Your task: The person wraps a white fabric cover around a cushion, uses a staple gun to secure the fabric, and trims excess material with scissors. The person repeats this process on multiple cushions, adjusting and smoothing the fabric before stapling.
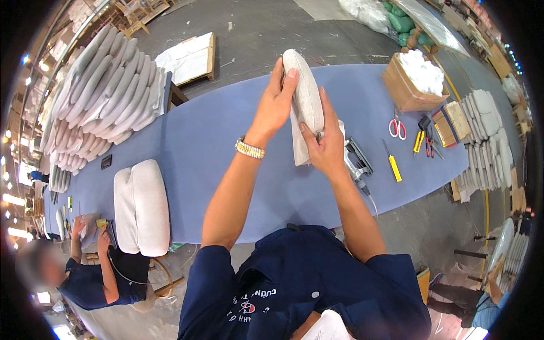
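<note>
Blue-covered table (198, 130), running across most of the view. At its left end, a tall pile of grey cushions (102, 85). Lower left, a co-worker (102, 286) in dark clothing, with both hands at the table edge. Far right, more stacked grey cushions (484, 136). On the table at left, a pair of pale cushions (141, 207), side by side, touching. Upper right, a carton (405, 90) heaped with white stuffing.

Above mid-table, a light grey cushion (306, 85), held up narrow side to view, between both hands. Left hand (277, 102) clamped on its left side, toward the far end; right hand (327, 146) clamped on its right side, toward the near end.

Just beside the right hand, a metal stapler-like tool (356, 161) with hose. Further right: yellow-and-black pliers (419, 139), red-handled scissors (398, 128), yellow-handled awl or screwdriver (395, 169).
</note>
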Motion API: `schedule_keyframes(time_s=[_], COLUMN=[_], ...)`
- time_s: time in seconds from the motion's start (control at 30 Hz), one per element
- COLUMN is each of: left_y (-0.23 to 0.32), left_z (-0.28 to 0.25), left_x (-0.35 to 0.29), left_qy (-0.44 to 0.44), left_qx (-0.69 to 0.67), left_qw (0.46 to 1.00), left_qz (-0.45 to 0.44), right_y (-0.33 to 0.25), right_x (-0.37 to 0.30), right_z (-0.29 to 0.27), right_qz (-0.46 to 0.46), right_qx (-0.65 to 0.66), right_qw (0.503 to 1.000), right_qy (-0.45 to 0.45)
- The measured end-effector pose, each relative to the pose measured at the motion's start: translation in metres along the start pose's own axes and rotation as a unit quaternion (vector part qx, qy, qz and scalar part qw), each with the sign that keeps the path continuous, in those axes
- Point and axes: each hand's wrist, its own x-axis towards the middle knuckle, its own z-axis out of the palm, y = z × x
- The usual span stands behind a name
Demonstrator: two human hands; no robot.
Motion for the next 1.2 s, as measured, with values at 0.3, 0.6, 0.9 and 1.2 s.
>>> schedule_keyframes(time_s=[0.3, 0.6, 0.9, 1.2], left_y=[0.029, 0.024, 0.007, 0.003], left_z=[-0.030, -0.139, -0.135, -0.138], left_x=[-0.066, -0.126, -0.177, -0.191], left_qy=[-0.015, -0.132, -0.050, -0.045], left_qx=[0.092, 0.178, 0.267, 0.267], left_qw=[0.996, 0.974, 0.959, 0.958], left_qz=[0.018, -0.048, -0.081, -0.091], right_y=[-0.028, -0.044, -0.033, -0.019], right_x=[-0.052, -0.063, -0.047, -0.072], right_z=[0.033, -0.030, -0.053, -0.027], right_qz=[-0.079, 0.048, 0.073, 0.055], right_qx=[-0.011, 0.146, 0.111, 0.013], right_qw=[0.995, 0.946, 0.979, 0.971], right_qy=[-0.053, -0.286, -0.152, -0.234])
